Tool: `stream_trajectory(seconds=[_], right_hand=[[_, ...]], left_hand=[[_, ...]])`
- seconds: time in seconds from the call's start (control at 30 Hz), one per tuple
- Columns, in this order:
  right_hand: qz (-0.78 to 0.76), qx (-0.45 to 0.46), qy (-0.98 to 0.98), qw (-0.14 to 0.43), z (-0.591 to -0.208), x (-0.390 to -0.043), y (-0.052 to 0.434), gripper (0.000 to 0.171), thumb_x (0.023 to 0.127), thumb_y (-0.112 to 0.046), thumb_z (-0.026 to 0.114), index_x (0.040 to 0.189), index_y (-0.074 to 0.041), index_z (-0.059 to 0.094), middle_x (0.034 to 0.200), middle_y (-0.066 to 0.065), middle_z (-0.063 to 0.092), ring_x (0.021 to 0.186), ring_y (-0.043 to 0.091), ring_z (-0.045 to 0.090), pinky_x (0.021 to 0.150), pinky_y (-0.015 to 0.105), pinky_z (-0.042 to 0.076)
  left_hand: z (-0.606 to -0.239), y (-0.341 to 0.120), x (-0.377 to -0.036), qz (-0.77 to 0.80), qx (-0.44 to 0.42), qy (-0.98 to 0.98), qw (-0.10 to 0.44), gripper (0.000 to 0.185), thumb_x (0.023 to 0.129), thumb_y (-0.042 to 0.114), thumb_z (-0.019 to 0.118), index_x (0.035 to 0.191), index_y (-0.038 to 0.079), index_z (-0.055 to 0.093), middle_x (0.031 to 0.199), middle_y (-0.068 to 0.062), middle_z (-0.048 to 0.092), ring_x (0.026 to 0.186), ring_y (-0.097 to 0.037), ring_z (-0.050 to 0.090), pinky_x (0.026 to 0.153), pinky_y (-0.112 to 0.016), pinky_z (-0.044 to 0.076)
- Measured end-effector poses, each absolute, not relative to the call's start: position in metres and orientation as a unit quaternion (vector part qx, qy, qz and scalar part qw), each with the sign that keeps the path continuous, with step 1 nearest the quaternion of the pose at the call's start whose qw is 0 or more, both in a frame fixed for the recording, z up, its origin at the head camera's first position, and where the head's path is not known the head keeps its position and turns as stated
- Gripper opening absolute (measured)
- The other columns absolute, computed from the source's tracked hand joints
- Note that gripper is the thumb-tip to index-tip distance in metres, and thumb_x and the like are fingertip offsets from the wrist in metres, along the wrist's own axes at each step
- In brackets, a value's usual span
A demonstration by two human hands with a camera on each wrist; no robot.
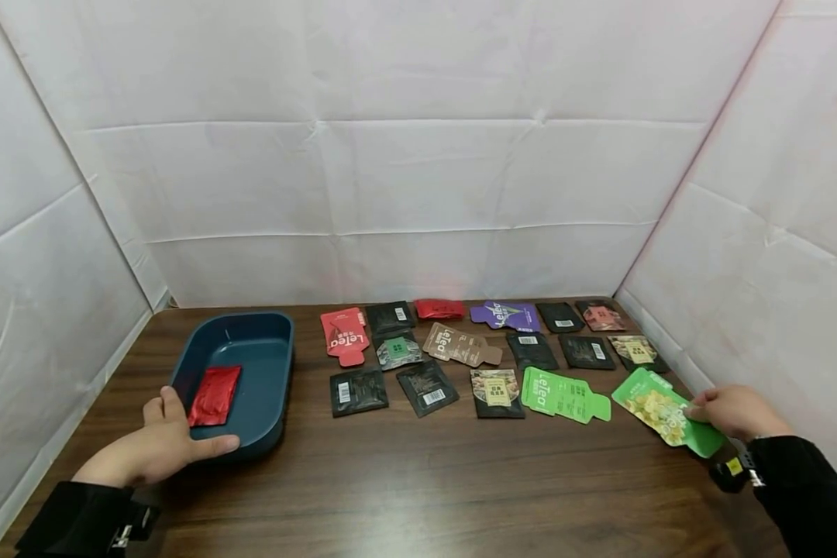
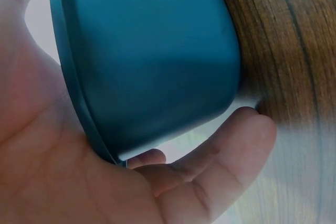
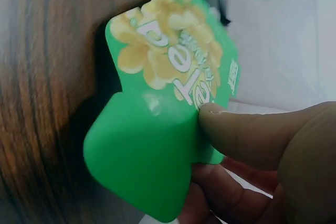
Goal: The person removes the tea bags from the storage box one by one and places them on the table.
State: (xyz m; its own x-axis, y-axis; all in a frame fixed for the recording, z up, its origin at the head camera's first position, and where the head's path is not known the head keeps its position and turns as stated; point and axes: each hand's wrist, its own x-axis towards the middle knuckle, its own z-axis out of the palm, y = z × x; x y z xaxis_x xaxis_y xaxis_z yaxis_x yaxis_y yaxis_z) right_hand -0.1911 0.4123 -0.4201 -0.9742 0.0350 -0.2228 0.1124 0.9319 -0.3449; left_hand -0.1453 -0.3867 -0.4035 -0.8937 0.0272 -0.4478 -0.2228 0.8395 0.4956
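A dark teal tray [image 1: 272, 418] sits at the left of the wooden table with a red packet [image 1: 214, 395] lying in it. My left hand [image 1: 160, 446] grips the tray's near rim, thumb over the edge and fingers against the outer wall [image 2: 157, 66]. At the far right my right hand [image 1: 732, 411] pinches a bright green packet [image 1: 663, 411] printed with yellow snacks [image 3: 168, 98], thumb on top and fingers beneath; its near end is lifted off the table.
Several flat packets lie in rows across the table's middle and right: a red one [image 1: 344, 335], a brown one [image 1: 460, 346], a purple one [image 1: 505, 315], another green one [image 1: 563, 394], and black ones. White sheet walls close in three sides.
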Motion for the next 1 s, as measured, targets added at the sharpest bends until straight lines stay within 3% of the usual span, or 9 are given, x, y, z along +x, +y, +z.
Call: stream_trajectory(seconds=[0.1,0.37,0.57,0.83,1.0], right_hand=[[-0.182,0.026,0.978,0.101,-0.423,-0.2,0.408,0.033,0.092,-0.027,0.07,0.098,0.005,0.066,0.092,0.018,0.063,0.077,0.026,0.054,0.065,0.037,0.043],[-0.151,0.026,0.984,0.094,-0.425,-0.222,0.4,0.036,0.088,-0.016,0.073,0.105,0.014,0.063,0.095,0.028,0.063,0.079,0.035,0.06,0.068,0.046,0.048],[-0.147,0.012,0.987,0.056,-0.428,-0.227,0.398,0.038,0.086,-0.014,0.071,0.107,0.016,0.061,0.095,0.03,0.063,0.081,0.041,0.06,0.067,0.047,0.048],[-0.155,0.019,0.988,0.005,-0.424,-0.227,0.38,0.051,0.096,-0.018,0.062,0.125,0.022,0.048,0.108,0.038,0.06,0.092,0.051,0.058,0.068,0.051,0.047],[-0.126,-0.004,0.992,-0.02,-0.409,-0.23,0.349,0.056,0.099,-0.023,0.056,0.132,0.021,0.044,0.115,0.04,0.055,0.099,0.055,0.054,0.075,0.06,0.044]], left_hand=[[-0.403,-0.388,-0.144,0.272,-0.053,0.935,0.22,0.147,0.08,0.073,0.066,0.13,-0.026,-0.031,0.131,-0.052,-0.015,0.122,-0.07,0.011,0.098,-0.071,0.027],[-0.402,-0.389,-0.141,0.281,-0.058,0.932,0.222,0.148,0.079,0.072,0.067,0.13,-0.024,-0.032,0.133,-0.052,-0.017,0.124,-0.07,0.006,0.099,-0.071,0.025],[-0.4,-0.391,-0.14,0.29,-0.058,0.929,0.221,0.148,0.08,0.07,0.069,0.131,-0.022,-0.034,0.134,-0.052,-0.02,0.126,-0.07,-0.002,0.101,-0.072,0.021],[-0.398,-0.39,-0.138,0.289,-0.057,0.931,0.215,0.148,0.079,0.071,0.069,0.131,-0.023,-0.033,0.135,-0.052,-0.019,0.126,-0.07,0.0,0.101,-0.071,0.022],[-0.399,-0.382,-0.143,0.268,-0.045,0.939,0.213,0.147,0.079,0.072,0.068,0.133,-0.026,-0.028,0.135,-0.051,-0.014,0.126,-0.069,0.009,0.1,-0.07,0.026]])
